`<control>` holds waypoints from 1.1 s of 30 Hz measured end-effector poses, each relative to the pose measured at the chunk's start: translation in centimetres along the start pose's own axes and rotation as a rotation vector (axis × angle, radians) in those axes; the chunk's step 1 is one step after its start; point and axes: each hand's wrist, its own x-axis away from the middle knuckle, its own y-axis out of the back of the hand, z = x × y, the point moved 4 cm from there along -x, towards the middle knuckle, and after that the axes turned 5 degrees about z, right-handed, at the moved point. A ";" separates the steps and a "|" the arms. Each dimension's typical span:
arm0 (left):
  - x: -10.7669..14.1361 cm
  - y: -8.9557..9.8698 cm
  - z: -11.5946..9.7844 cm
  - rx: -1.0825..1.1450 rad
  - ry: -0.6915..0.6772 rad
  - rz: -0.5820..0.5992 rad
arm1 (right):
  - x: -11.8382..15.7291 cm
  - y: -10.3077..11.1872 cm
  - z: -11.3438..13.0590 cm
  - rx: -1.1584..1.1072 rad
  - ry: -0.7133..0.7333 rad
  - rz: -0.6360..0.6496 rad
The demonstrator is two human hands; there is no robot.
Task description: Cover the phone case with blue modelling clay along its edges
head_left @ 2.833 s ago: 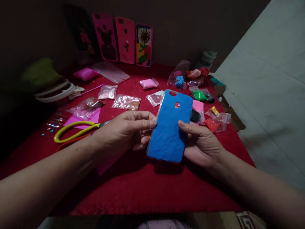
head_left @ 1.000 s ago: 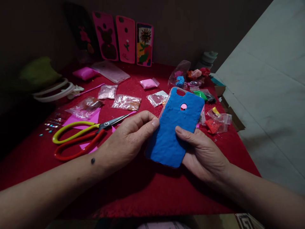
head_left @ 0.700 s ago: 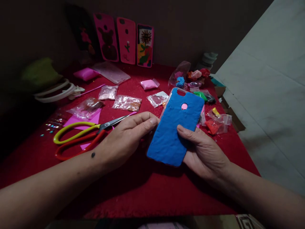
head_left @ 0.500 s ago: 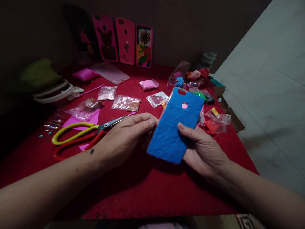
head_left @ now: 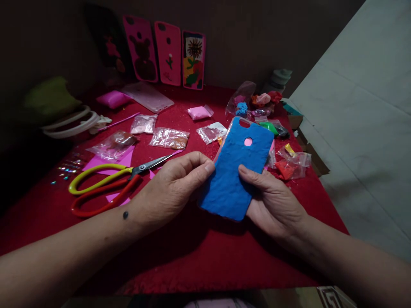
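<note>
A phone case (head_left: 236, 171) covered in blue clay is held above the red cloth, tilted, with a round hole and a camera cutout at its upper end. My right hand (head_left: 276, 203) grips its lower right side, thumb on the blue face and fingers behind. At the left edge of the case is my left hand (head_left: 181, 184), closed, its thumb tip touching the edge against the bent forefinger; its other fingers are partly hidden. Scissors (head_left: 128, 175) with one yellow and one red handle lie beyond my left wrist, over pink sheet pieces (head_left: 112, 160).
Decorated cases (head_left: 168, 53) lean on the back wall. A clear case (head_left: 149, 97), clay packets (head_left: 170, 138) and a pink packet (head_left: 199, 113) lie behind my hands. Bags of coloured clay (head_left: 290, 164) are at right, small gems (head_left: 69, 167) at left.
My left hand has shifted slightly right and up, its thumb now overlapping the left edge of the blue case. The right hand and case have barely moved.
</note>
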 end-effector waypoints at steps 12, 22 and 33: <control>-0.2 0.3 0.8 0.061 0.044 0.092 | -0.6 0.2 0.7 0.010 0.107 -0.013; -0.5 0.5 0.9 0.059 0.034 0.100 | -0.7 0.3 0.6 -0.012 0.075 -0.029; -0.3 0.2 0.6 0.014 0.006 0.047 | -0.6 0.2 0.5 0.008 0.064 -0.026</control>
